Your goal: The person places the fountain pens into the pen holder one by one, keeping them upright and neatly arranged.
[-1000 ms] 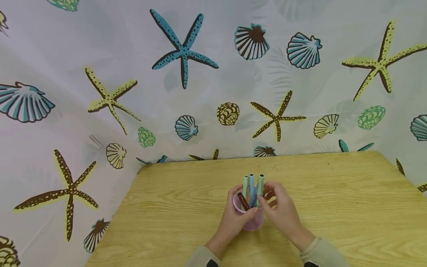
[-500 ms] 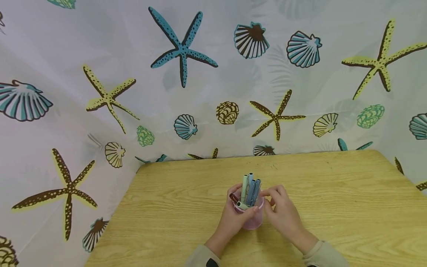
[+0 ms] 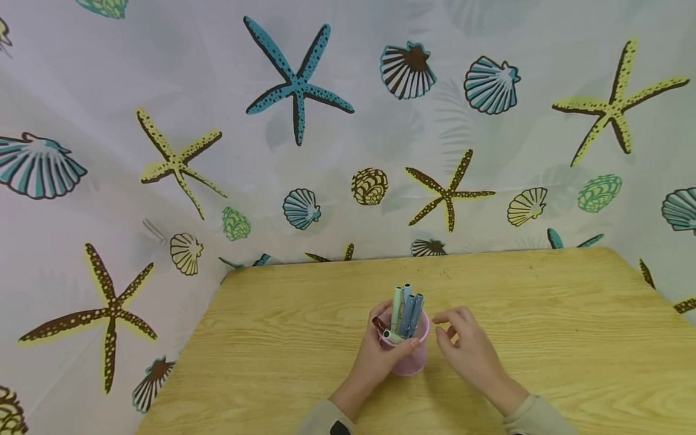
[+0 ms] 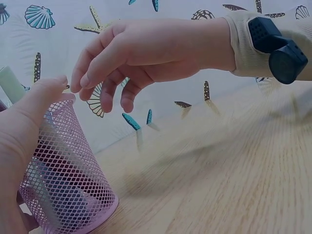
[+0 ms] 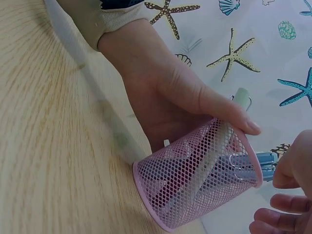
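Note:
A pink mesh pen holder [image 3: 411,364] stands on the wooden table, with several capped pens in it. My left hand [image 3: 375,357] grips it from the left, thumb across the near side by the rim. Inside, a light green pen [image 3: 397,305] and blue pens [image 3: 410,314] stick up. A dark red pen [image 3: 381,326] and another light green pen [image 3: 391,335] lean toward the left rim. To the right of the holder, apart from it, my right hand [image 3: 469,347] hovers with loosely bent fingers and nothing in them; the left wrist view shows this hand [image 4: 146,48] too.
The wooden table [image 3: 283,338] spreads out on both sides of the holder. Behind it and at the sides hangs a white cloth [image 3: 348,121] printed with starfish and shells.
My right hand has drawn away from the pens to the right. The light green pen by its fingers no longer stands there; one now leans front left. The dark red pen has tipped left.

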The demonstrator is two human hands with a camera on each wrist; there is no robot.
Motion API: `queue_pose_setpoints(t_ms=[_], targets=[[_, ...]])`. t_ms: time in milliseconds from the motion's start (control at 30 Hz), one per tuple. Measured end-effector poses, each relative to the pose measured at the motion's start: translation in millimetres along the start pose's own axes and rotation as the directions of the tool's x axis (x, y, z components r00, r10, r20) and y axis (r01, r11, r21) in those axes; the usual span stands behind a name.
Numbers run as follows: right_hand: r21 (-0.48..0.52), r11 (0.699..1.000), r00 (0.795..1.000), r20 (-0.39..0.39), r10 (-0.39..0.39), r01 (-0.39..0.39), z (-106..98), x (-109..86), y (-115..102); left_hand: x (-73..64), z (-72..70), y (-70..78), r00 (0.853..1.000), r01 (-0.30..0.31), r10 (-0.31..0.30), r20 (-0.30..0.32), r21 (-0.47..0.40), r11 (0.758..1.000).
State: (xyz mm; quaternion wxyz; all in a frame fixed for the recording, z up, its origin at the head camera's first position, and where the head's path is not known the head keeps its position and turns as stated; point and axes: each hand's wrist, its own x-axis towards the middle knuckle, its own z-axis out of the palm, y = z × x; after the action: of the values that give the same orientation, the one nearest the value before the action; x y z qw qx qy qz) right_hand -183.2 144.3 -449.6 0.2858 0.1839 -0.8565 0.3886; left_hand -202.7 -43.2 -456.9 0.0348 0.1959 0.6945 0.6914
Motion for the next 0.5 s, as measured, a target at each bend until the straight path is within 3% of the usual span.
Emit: queue_pose_setpoints(t_ms=[267, 367, 500], targets=[[-0.016, 0.999, 0.999, 0.033, 0.031, -0.030, -6, -1.8, 7, 3.5, -7.3, -18.7, 0.998, 0.060, -0.057, -0.031, 0.089, 0.994], [-0.023, 0.999, 0.998, 0.046, 0.033, -0.032, -10, -3.6, 10, 3.2, -10.1, -22.2, 0.999, 0.048, -0.047, -0.014, 0.120, 0.992], [-0.064, 0.997, 0.997, 0.058, 0.047, -0.044, -16, -7.2, 14, -0.6, -17.4, -22.7, 0.998, 0.047, -0.054, 0.027, 0.230, 0.972]])
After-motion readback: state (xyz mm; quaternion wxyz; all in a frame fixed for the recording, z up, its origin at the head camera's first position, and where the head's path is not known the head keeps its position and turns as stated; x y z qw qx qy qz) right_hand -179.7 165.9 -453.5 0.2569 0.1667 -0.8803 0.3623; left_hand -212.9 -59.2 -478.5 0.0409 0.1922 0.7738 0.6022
